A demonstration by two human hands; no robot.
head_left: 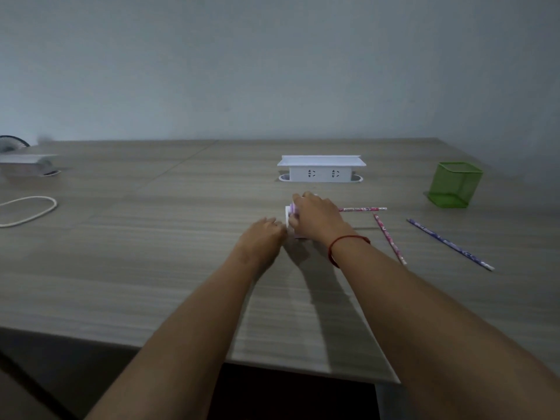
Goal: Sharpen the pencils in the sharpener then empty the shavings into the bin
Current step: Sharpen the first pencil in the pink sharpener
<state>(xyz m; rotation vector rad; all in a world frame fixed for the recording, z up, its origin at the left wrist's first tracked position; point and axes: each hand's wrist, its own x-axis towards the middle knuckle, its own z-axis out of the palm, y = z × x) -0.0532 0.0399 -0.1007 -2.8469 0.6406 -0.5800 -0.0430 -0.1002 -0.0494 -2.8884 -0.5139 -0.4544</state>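
Note:
A small white and pink pencil sharpener (289,214) stands on the wooden table (151,253), mostly hidden by my hands. My right hand (318,218) is closed over its top. My left hand (263,234) touches its left side with curled fingers; what those fingers grip is hidden. Three pencils lie to the right: a pink one (362,209) across, a second pink one (389,238) slanting toward me, and a purple one (448,244) further right.
A green mesh pencil holder (454,184) stands at the right. A white socket box (321,168) sits behind the sharpener. A white cable loop (28,209) and a small fan (12,145) are at the far left. The table's front edge (181,353) is near me.

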